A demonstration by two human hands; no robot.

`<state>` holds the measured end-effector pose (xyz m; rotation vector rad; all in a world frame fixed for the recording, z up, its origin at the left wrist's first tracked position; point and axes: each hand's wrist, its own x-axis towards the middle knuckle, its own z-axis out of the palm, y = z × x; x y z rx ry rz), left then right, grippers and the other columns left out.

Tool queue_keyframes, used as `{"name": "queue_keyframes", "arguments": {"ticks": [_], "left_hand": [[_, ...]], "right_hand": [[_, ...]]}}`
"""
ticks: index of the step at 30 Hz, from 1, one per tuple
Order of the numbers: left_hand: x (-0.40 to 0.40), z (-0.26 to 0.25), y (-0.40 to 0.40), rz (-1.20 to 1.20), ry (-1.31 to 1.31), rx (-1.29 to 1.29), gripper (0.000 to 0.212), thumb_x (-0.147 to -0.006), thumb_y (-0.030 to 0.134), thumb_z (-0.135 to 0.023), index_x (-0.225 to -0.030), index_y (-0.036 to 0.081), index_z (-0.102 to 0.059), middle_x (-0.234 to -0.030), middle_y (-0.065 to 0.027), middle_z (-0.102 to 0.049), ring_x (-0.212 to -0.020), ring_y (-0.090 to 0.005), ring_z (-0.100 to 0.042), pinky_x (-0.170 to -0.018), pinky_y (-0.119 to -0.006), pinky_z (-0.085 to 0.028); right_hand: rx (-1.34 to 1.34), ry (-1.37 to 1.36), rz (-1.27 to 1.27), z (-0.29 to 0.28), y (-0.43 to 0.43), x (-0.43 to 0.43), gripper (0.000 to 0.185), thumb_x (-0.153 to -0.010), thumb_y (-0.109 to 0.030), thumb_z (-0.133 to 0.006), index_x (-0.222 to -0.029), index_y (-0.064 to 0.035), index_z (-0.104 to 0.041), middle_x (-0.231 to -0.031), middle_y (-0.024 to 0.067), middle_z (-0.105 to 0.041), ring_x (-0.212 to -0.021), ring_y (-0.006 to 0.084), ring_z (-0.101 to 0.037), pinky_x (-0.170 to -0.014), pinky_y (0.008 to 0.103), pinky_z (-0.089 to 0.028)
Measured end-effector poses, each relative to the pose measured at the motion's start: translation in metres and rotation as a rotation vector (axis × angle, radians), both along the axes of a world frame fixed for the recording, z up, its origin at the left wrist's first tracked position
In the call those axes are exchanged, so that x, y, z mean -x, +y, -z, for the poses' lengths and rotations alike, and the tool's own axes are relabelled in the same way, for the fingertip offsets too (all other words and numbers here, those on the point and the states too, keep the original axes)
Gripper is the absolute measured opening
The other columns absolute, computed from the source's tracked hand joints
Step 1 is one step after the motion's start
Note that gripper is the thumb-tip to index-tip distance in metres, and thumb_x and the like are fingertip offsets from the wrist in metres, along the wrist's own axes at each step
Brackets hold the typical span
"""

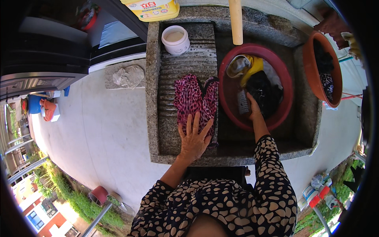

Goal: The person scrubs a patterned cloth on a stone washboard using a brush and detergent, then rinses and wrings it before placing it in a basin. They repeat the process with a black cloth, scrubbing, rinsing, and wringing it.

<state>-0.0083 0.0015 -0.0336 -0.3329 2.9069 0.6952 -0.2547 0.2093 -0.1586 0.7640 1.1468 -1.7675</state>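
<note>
My left hand (194, 140) lies flat with spread fingers on the lower part of a pink and black leopard-print garment (192, 94). That garment is spread over the ridged stone washboard (167, 97) of a granite laundry sink (153, 124). In my right hand (255, 108) is a scrubbing brush (243, 102), its bristles facing the washboard side. Brush and fingers are inside a dark red plastic basin (289, 97). Beside them in the basin, a black cloth (263, 91) and a yellow cloth (254, 69) lie in water.
An open white tub (176, 44) of pale contents stands on the washboard's far end. A yellow detergent jug (154, 11) is behind it. A pale pipe (236, 23) overhangs the basin. At the right rim sits an orange-brown basin (309, 71) with dark clothes. A rag (129, 77) lies left.
</note>
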Motion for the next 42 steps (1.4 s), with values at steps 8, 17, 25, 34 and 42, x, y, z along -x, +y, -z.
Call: {"name": "queue_keyframes", "arguments": {"ticks": [8, 17, 25, 34, 42], "left_hand": [[0.000, -0.001, -0.001, -0.018, 0.011, 0.031, 0.067, -0.090, 0.034, -0.061, -0.149, 0.029, -0.031, -0.159, -0.0131, -0.014, -0.146, -0.0360, -0.012, -0.109, -0.066, -0.008], [-0.007, -0.001, 0.007, 0.019, 0.022, 0.137, 0.068, -0.090, 0.030, -0.060, -0.149, 0.013, -0.030, -0.158, -0.0135, -0.019, -0.145, -0.0344, -0.020, -0.111, -0.062, -0.016], [-0.030, -0.013, 0.011, 0.125, -0.151, 0.009, 0.062, -0.094, 0.032, -0.055, -0.148, 0.010, -0.032, -0.158, -0.0163, -0.017, -0.145, -0.0352, -0.018, -0.113, -0.059, -0.017], [-0.028, -0.025, 0.012, 0.103, 0.050, 0.051, 0.063, -0.090, 0.027, -0.060, -0.146, 0.011, -0.036, -0.157, -0.0152, -0.019, -0.146, -0.0342, -0.018, -0.113, -0.055, -0.021], [-0.034, -0.035, 0.004, -0.213, 0.347, -0.236, 0.056, -0.079, 0.019, -0.074, -0.129, 0.006, -0.053, -0.140, -0.0136, -0.046, -0.132, -0.0339, -0.042, -0.103, -0.046, -0.041]], "right_hand": [[0.356, 0.328, -0.591, -0.087, -0.071, -0.011, 0.043, -0.090, -0.036, -0.066, -0.124, -0.0098, -0.062, -0.108, 0.0107, -0.065, -0.088, 0.0254, -0.064, -0.075, 0.0389, -0.053], [-0.625, 1.892, -0.861, -0.098, -0.166, -0.010, 0.048, -0.081, -0.035, -0.072, -0.125, -0.0167, -0.063, -0.109, 0.0116, -0.050, -0.099, 0.0316, -0.054, -0.082, 0.0431, -0.050], [0.061, 2.091, -1.141, -0.124, -0.148, -0.102, 0.047, -0.080, -0.038, -0.072, -0.122, -0.0177, -0.066, -0.110, 0.0122, -0.052, -0.100, 0.0296, -0.053, -0.087, 0.0426, -0.048], [-0.665, 2.013, -0.855, -0.090, -0.247, -0.005, 0.047, -0.082, -0.036, -0.073, -0.122, -0.0143, -0.064, -0.106, 0.0108, -0.051, -0.098, 0.0294, -0.053, -0.079, 0.0406, -0.050], [-0.651, 1.621, -0.381, -0.051, -0.096, 0.002, 0.045, -0.084, -0.018, -0.073, -0.127, -0.0098, -0.061, -0.106, 0.0172, -0.059, -0.095, 0.0317, -0.060, -0.082, 0.0392, -0.048]]}}
